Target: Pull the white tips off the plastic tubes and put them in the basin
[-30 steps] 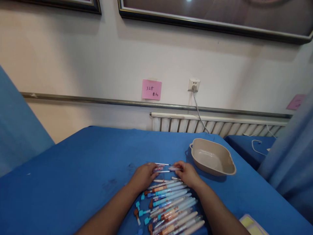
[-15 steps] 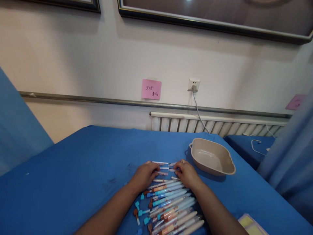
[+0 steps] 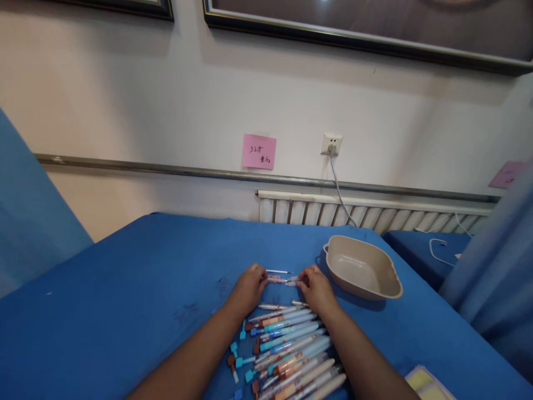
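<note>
Printed pen parts are being pinched in the fingers of the left hand, pale pieces in those of the right hand; pens are being observed nearside of the fingers.

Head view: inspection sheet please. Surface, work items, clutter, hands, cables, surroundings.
Surface: blue table cover, dark smudges left of centre.
Work items: pens laid side by side; white pen refill beyond them.
Hands: left hand pinches a patterned pen barrel; right hand pinches a pale pen part.
Clutter: beige basin right of the right hand; yellow pad, cut off by frame.
Cables: grey cable plugged into wall socket; white cable at right.
Surroundings: pink notes, radiator, metal rail, framed pictures, blue curtains.
</note>
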Tool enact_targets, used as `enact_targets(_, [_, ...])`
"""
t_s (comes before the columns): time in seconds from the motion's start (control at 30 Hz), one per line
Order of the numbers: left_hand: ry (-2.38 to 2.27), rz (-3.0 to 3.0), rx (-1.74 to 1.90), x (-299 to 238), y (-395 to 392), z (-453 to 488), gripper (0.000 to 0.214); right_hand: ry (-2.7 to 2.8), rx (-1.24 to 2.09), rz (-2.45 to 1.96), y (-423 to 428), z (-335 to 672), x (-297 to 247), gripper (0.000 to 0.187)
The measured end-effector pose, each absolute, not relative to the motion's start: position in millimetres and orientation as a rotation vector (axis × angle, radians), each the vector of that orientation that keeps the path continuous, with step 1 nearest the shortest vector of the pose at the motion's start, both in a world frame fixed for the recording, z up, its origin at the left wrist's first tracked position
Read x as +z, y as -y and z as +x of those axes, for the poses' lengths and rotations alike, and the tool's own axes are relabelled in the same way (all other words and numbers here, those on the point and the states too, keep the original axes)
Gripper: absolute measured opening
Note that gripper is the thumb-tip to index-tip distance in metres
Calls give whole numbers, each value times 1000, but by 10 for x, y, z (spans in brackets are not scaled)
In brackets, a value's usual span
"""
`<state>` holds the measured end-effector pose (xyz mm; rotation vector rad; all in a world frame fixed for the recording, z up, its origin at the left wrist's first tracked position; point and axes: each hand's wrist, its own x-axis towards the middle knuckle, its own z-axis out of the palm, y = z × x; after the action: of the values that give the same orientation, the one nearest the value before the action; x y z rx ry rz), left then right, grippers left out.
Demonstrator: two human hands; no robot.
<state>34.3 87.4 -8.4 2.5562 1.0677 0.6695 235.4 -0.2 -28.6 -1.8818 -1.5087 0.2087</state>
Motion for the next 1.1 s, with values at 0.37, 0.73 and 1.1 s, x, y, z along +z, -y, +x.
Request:
enact_targets(0.37, [-936, 2523, 623, 31, -669, 302, 12, 1894, 716, -1907, 277, 2707, -60, 22])
enact_targets(0.73, [-719, 2437, 699, 95, -613, 305, 28, 1897, 401, -1929, 254, 2461, 38, 9])
enact_targets(1.1, [-794, 2318, 670, 41, -688, 304, 20, 1388, 838, -1528, 102, 2379, -133, 37])
